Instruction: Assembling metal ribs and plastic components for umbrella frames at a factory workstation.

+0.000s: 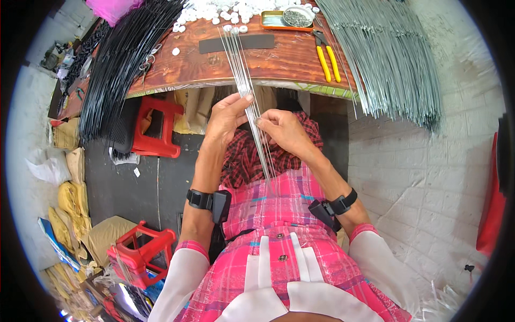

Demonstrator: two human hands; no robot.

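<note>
A thin bundle of long silvery wires (238,67) slants from the tabletop down over my lap. My left hand (226,115) is closed round the bundle, its thumb lying across the front. Just below and to the right, my right hand (284,129) pinches at one or more of the wires, which stand slightly apart from the others. The wires' far ends rest over a flat dark strip (263,41) near several small white round pieces (243,29). Whether any of these pieces is fixed to the wires I cannot tell.
Yellow-handled pliers (328,58) lie right of the strip, near an orange-rimmed tray (268,26) with a round tin (298,17). Grey wires (386,64) overhang the table's right side, black ones (120,64) the left. Scissors (147,63) and red stools (155,129) are at left.
</note>
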